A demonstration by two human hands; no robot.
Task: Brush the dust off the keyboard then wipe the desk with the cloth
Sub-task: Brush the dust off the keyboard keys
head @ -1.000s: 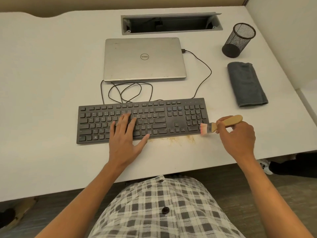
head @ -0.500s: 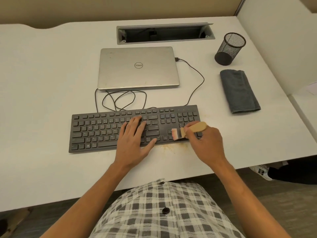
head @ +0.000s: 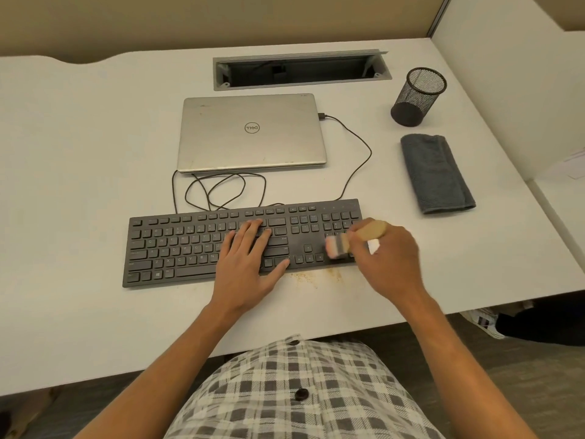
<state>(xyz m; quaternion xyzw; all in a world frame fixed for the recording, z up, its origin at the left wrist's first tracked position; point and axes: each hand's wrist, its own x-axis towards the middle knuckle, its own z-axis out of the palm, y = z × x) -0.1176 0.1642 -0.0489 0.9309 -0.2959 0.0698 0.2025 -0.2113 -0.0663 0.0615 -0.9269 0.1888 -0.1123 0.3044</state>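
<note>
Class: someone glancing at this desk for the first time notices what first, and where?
The right hand sweeping a small wooden brush over the black keyboard's right end, while the left hand lies flat on the keys. Next, brownish dust on the desk just before the keyboard.

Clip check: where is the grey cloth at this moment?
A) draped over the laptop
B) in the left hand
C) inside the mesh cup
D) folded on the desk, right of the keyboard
D: the cloth lies folded on the desk, beyond the keyboard's right end, untouched.
</note>
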